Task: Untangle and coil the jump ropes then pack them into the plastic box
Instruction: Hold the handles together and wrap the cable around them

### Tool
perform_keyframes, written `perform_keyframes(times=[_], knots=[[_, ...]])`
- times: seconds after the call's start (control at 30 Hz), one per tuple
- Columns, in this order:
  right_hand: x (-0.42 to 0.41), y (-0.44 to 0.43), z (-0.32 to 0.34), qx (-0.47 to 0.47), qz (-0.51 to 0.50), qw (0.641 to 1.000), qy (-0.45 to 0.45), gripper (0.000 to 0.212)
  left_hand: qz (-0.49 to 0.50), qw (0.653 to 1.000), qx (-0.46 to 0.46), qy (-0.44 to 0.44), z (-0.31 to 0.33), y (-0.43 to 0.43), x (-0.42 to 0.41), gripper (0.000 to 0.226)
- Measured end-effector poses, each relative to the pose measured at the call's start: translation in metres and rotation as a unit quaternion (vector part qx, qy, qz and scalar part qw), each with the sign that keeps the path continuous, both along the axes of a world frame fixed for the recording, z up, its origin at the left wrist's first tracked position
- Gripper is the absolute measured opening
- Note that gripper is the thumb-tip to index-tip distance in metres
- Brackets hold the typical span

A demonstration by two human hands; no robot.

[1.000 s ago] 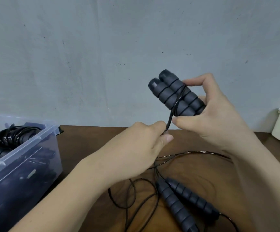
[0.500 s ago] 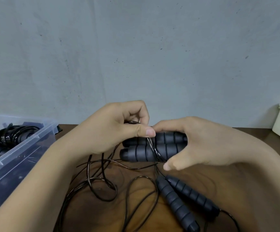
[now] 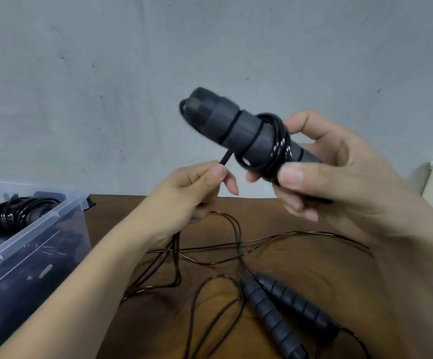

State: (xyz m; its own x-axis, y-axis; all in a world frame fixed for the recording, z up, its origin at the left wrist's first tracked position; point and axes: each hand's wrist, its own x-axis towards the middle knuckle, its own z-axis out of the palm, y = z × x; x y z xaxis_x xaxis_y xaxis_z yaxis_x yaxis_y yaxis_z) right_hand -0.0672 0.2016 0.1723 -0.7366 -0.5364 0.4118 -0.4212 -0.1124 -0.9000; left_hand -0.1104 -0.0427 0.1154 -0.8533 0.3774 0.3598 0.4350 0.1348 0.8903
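i see the paired handles [image 3: 236,125] up in the air now, raised from low over the table [image 3: 339,268] 0.5 s ago. my right hand [image 3: 339,182] grips their base, and my left hand [image 3: 192,187] pinches the cord [image 3: 227,157] taut beneath them. several wraps are on, so coiling is progressing. the plastic box [image 3: 42,229] sits far left.

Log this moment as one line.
step: coiling | right hand: grips wrapped handles | left hand: pinches cord | plastic box: coiled rope inside | table: second rope loose
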Motion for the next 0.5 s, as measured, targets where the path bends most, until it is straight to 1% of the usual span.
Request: perform_keyframes(times=[0.03, 0.1, 0.17, 0.23, 0.27, 0.37, 0.43, 0.5], knots=[[-0.004, -0.001, -0.003, -0.024, -0.044, 0.999, 0.01, 0.063, 0.001, 1.0, -0.011, -0.014, 0.0, 0.004, 0.002, 0.042], [-0.009, -0.003, -0.005, -0.031, -0.127, 0.991, 0.038, 0.063, 0.01, 0.999, -0.047, -0.022, -0.001, 0.012, 0.006, 0.044], [-0.01, -0.004, -0.006, 0.02, -0.21, 0.974, 0.08, 0.06, 0.023, 0.996, -0.086, -0.014, -0.003, 0.02, 0.01, 0.043], [-0.011, -0.007, -0.01, 0.086, -0.3, 0.94, 0.136, 0.057, 0.032, 0.991, -0.127, 0.011, -0.002, 0.024, 0.015, 0.039], [-0.013, -0.007, -0.012, 0.09, -0.335, 0.924, 0.16, 0.056, 0.04, 0.987, -0.154, 0.031, 0.0, 0.025, 0.018, 0.037], [-0.02, -0.007, -0.018, 0.082, -0.376, 0.898, 0.213, 0.06, 0.056, 0.97, -0.22, 0.08, 0.008, 0.022, 0.028, 0.034], [-0.025, -0.004, -0.018, 0.13, -0.382, 0.886, 0.23, 0.062, 0.072, 0.955, -0.266, 0.109, 0.014, 0.019, 0.034, 0.034], [-0.028, 0.001, -0.017, 0.2, -0.366, 0.884, 0.211, 0.064, 0.099, 0.941, -0.292, 0.137, 0.021, 0.015, 0.038, 0.034]])
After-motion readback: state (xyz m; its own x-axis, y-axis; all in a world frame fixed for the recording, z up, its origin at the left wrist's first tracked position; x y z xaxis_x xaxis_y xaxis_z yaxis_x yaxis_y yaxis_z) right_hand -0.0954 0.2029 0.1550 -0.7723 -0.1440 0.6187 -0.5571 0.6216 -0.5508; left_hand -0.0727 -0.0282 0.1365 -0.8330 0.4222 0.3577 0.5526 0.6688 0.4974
